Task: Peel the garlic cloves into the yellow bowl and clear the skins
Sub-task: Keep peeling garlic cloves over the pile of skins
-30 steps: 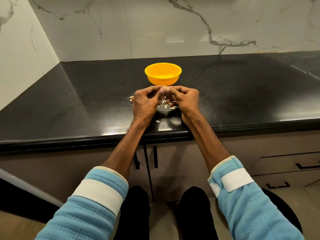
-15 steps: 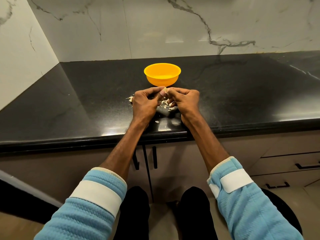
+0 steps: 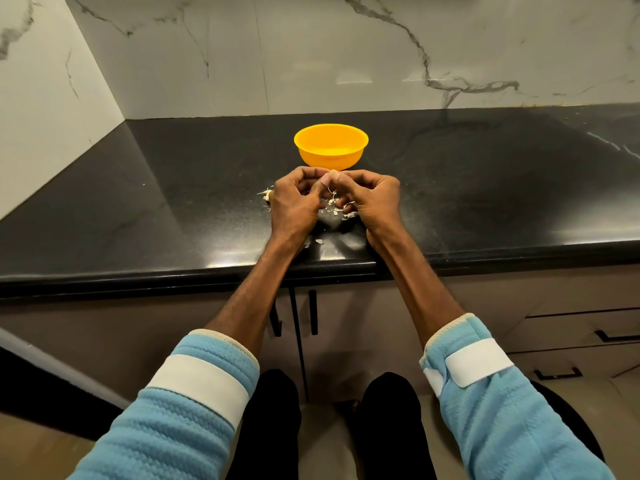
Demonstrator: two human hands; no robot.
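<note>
The yellow bowl (image 3: 330, 146) stands on the black counter just beyond my hands. My left hand (image 3: 294, 206) and my right hand (image 3: 370, 202) meet over the counter, fingers curled, and together pinch a small garlic clove (image 3: 328, 177) at the fingertips. The clove is mostly hidden by the fingers. Pale skins (image 3: 337, 211) lie scattered on the counter beneath and between the hands, one thin strip dangling under the clove. A further clump of garlic skins (image 3: 266, 194) peeks out at the left of my left hand.
The black counter (image 3: 138, 209) runs left and right, its front edge just under my wrists. A marble wall (image 3: 346, 53) rises behind the bowl and at the left. Cabinet doors with dark handles (image 3: 313, 311) are below the counter.
Both hands stay together at the clove with small finger shifts; a strip of skin now hangs lower between them. The bowl has not moved.
</note>
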